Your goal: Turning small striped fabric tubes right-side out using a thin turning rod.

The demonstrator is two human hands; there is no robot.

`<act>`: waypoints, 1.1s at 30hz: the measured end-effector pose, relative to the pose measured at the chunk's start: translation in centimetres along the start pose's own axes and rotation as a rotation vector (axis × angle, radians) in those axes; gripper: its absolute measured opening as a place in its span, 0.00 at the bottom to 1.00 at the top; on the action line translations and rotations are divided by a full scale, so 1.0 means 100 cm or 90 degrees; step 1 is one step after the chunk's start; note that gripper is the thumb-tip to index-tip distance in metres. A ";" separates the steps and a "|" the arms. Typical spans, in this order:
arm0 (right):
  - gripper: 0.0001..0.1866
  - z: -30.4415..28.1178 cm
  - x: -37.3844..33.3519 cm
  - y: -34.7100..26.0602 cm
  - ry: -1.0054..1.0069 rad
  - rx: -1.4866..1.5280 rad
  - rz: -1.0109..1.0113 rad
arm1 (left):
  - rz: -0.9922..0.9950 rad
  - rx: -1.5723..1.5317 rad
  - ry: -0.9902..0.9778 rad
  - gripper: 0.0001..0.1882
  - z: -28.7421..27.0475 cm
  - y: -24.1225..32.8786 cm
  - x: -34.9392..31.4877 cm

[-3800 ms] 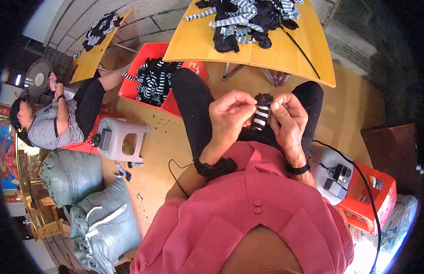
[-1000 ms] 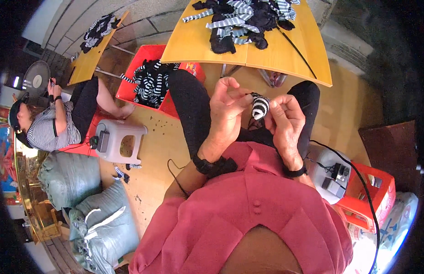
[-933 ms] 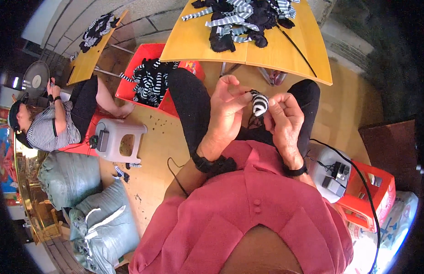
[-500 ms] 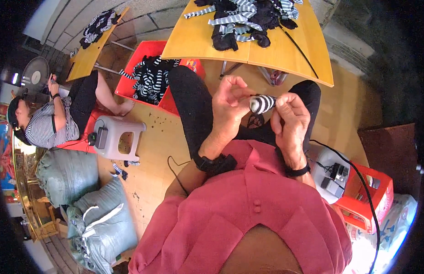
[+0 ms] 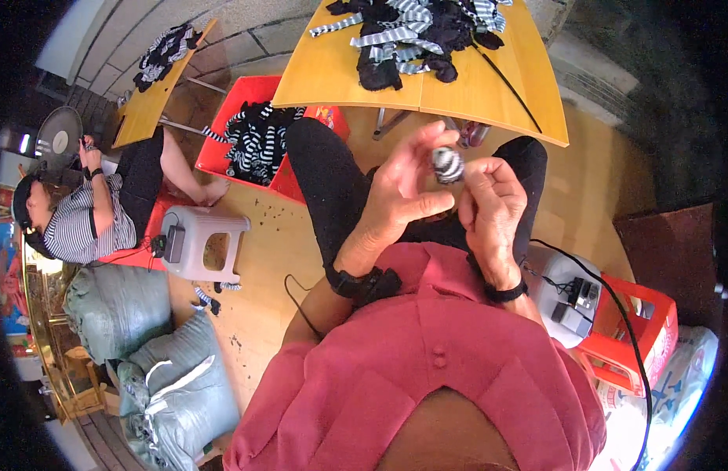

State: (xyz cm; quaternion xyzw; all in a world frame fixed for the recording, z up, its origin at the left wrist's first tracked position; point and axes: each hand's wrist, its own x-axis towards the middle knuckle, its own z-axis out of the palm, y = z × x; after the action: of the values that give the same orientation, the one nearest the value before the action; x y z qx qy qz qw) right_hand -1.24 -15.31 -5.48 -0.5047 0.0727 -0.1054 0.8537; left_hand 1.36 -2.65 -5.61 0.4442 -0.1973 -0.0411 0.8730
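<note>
Above my lap a small black-and-white striped piece of fabric (image 5: pixel 448 166), bunched into a rounded shape, sits between my two hands, slightly blurred. My right hand (image 5: pixel 496 206) is closed in a pinch at its right edge. Around its left side, my left hand (image 5: pixel 403 182) is open, with the thumb stretched out below and the fingers curving above; whether the fingers touch the fabric I cannot tell. Ahead on the yellow table (image 5: pixel 489 94) lies a pile of striped and black fabric pieces (image 5: pixel 415 35).
A red bin (image 5: pixel 289 184) of striped pieces (image 5: pixel 262 141) stands left of my knee. Further left are a grey stool (image 5: pixel 203 224), stuffed sacks (image 5: pixel 180 385) and a seated person (image 5: pixel 93 216). On my right are a red plastic stool (image 5: pixel 635 330) and a black cable (image 5: pixel 627 314).
My left hand has opened, its thumb and fingers spreading off the striped fabric. The fabric has turned and shifted slightly up. My right hand stays pinched beside it.
</note>
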 end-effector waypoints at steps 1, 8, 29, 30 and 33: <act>0.04 0.004 -0.003 -0.001 -0.015 -0.011 0.020 | 0.018 0.014 0.008 0.24 0.002 0.000 0.000; 0.07 0.001 -0.004 -0.016 -0.079 -0.064 0.027 | -0.150 -0.198 0.067 0.16 -0.017 0.005 0.006; 0.06 0.008 0.005 0.011 -0.044 -0.273 -0.262 | -0.138 -0.316 0.083 0.14 -0.007 -0.004 0.009; 0.06 0.010 0.008 0.015 -0.035 -0.300 -0.302 | -0.140 -0.318 0.081 0.14 -0.002 -0.004 0.011; 0.06 0.016 0.002 0.012 -0.069 -0.183 -0.190 | -0.156 -0.409 0.180 0.15 0.017 0.009 0.016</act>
State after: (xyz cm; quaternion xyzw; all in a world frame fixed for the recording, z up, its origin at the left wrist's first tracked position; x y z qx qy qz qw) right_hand -0.54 -13.46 -5.75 -0.6316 -0.0346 -0.1917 0.7504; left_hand 2.09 -3.76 -3.50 0.1689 0.0025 -0.1433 0.9752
